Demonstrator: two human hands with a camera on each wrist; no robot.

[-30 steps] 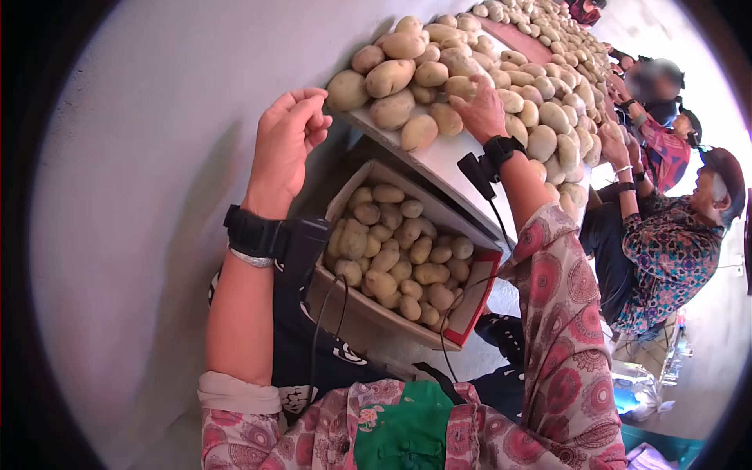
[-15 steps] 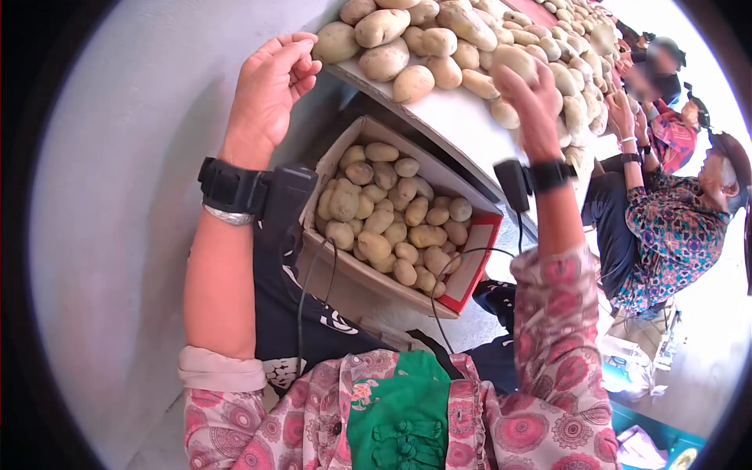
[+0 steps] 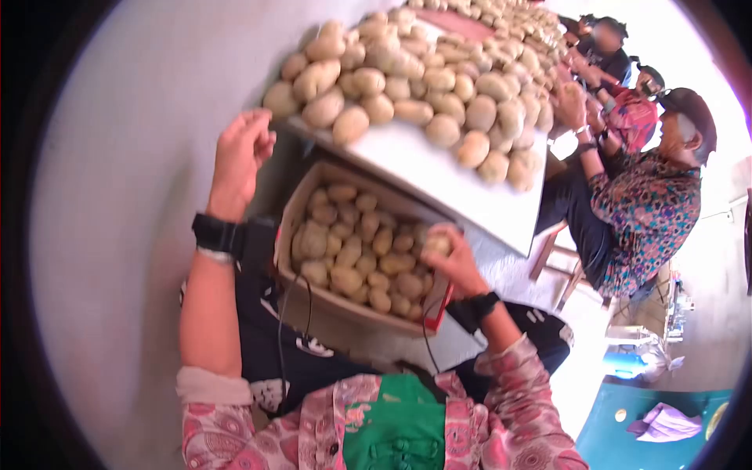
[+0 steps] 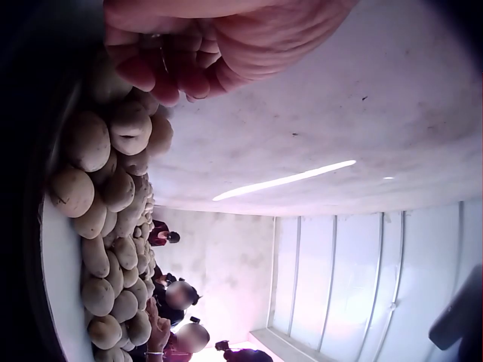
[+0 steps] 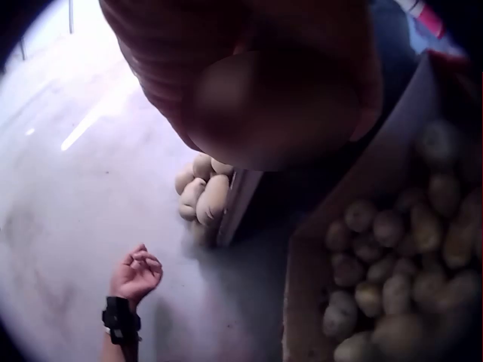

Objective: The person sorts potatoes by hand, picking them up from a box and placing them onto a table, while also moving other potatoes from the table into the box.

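Note:
My right hand point(image 3: 460, 266) holds a potato point(image 3: 437, 245) at the right end of a cardboard box point(image 3: 360, 313). In the right wrist view that potato point(image 5: 264, 113) is dark and blurred, with fingers around it. Many potatoes point(image 3: 345, 254) fill the box below. My left hand point(image 3: 239, 160) is raised by the wall, its fingers loosely curled with nothing in them. It is close to the end potato point(image 3: 280, 100) of a heap on the white table point(image 3: 462, 196). The left wrist view shows this hand point(image 4: 241, 38) above the heaped potatoes point(image 4: 87, 141).
The pale wall point(image 3: 133, 196) runs along my left. The table edge stands just beyond the box. A person in a patterned shirt point(image 3: 654, 211) sits at the table's right side, with others farther back. A thin cable point(image 3: 282, 337) hangs over my lap.
My right hand took a potato from the heap on the table and brought it down and toward me to the box. The left hand has kept its loose curl near the heap's end.

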